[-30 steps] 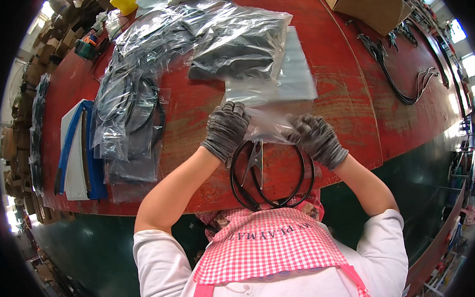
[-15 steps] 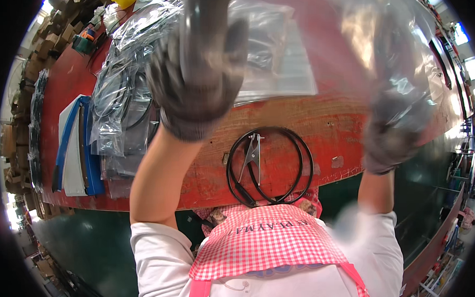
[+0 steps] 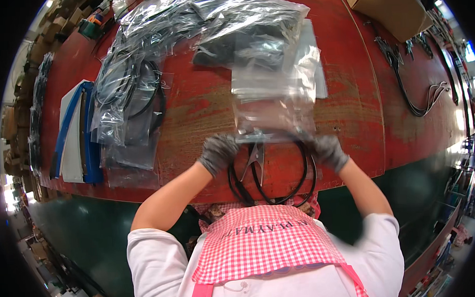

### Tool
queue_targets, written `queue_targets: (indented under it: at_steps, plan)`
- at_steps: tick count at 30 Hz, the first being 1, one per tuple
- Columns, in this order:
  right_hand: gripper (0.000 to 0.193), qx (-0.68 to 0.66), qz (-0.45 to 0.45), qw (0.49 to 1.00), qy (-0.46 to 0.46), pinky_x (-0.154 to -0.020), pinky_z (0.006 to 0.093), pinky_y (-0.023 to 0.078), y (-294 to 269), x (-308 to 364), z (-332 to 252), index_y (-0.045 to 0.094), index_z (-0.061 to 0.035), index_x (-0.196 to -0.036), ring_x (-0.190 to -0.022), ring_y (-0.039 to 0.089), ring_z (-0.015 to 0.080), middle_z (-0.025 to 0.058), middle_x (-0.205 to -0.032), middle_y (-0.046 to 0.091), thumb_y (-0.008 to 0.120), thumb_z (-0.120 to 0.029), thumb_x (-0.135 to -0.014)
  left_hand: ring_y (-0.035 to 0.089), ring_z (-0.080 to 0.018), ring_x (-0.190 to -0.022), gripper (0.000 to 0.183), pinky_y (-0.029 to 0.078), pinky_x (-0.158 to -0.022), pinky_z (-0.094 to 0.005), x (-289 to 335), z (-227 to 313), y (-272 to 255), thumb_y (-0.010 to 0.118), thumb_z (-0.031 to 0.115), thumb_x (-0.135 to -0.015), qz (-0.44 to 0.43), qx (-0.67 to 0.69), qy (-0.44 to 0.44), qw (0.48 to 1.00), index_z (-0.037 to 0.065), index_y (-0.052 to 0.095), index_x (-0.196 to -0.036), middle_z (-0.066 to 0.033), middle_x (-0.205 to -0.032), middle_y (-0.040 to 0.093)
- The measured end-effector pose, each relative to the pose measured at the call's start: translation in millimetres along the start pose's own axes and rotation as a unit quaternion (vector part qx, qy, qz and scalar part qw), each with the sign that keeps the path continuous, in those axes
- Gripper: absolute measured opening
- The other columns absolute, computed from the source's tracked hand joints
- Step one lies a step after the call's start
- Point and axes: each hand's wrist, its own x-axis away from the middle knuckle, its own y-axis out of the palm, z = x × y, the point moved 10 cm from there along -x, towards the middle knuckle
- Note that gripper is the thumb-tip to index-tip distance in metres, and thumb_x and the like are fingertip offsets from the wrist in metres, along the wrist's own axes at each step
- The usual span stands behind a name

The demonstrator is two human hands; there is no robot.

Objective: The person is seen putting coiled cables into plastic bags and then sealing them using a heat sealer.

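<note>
Both hands gloved in grey, set well apart over the near edge of a worn red counter (image 3: 346,118). Left hand (image 3: 220,152): fingers closed on the near left corner of a clear plastic bag (image 3: 274,118); their tips are partly lost in its glare. Right hand (image 3: 327,149): fingers reach the opposite corner but are smeared by motion; I cannot tell whether they grip or merely touch it. The bag spreads forward from the hands, its far end hard to separate from the flat clear sheets (image 3: 318,67) beyond.

Just under the bag's near edge: a coiled black cable (image 3: 243,193) on the counter, close to the person. Its upper arc is partly covered by film and the right fingers; its lowest part disappears at the pink checked apron (image 3: 272,236). Within the coil, a metal clamp (image 3: 255,161), upper end obscured by the bag's edge.

To the left, bagged black cables (image 3: 133,97), contents blurred by creased plastic; beside them a blue-and-white holder (image 3: 85,135), exact kind unclear. Far right, a cardboard box (image 3: 389,9), cut off at the top, and loose black cable (image 3: 417,112) nearer.
</note>
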Motion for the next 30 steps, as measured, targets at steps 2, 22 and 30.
queue_targets:
  at_steps: [2, 22, 30]
  plan:
    - [0.062, -0.054, -0.035, 0.997, 0.033, -0.036, 0.034, 0.038, 0, 35, -14, 0.029, -0.0266, -0.138, -0.039, 0.048, 0.0192, 0.0019, -0.048, 0.045, 0.051, -0.017, -0.08, 0.058, -0.0218, -0.066, 0.024, 0.045, -0.048, -0.0383, 26, 24, 3, 0.046, 0.017, -0.08, 0.021, 0.064, 0.017, 0.998, 0.012, 0.057, -0.1, -0.006, -0.077, 0.059]
    - [0.034, -0.536, -0.092, 0.828, 0.134, -0.062, 0.0276, 0.047, 0, 84, -109, 0.057, -0.0124, -0.116, -0.066, 0.057, 0.0144, 0.0041, -0.077, 0.063, 0.058, -0.013, -0.082, 0.053, -0.0197, -0.051, 0.039, 0.043, -0.048, -0.0321, 169, 64, -15, 0.054, 0.018, -0.079, 0.096, 0.441, -0.04, 0.891, 0.02, 0.053, -0.118, -0.0036, -0.06, 0.053]
    - [0.029, -0.751, 0.071, 0.657, -0.001, -0.039, 0.0211, 0.04, -228, -11, -36, 0.06, 0.0048, -0.102, -0.04, 0.052, 0.0084, 0.0039, -0.057, 0.059, 0.058, -0.006, -0.075, 0.048, -0.0183, -0.042, 0.033, 0.038, -0.042, -0.0299, 161, -60, -251, 0.059, 0.001, -0.069, 0.198, 0.418, 0.031, 0.886, 0.019, 0.066, -0.096, 0.0015, -0.052, 0.047]
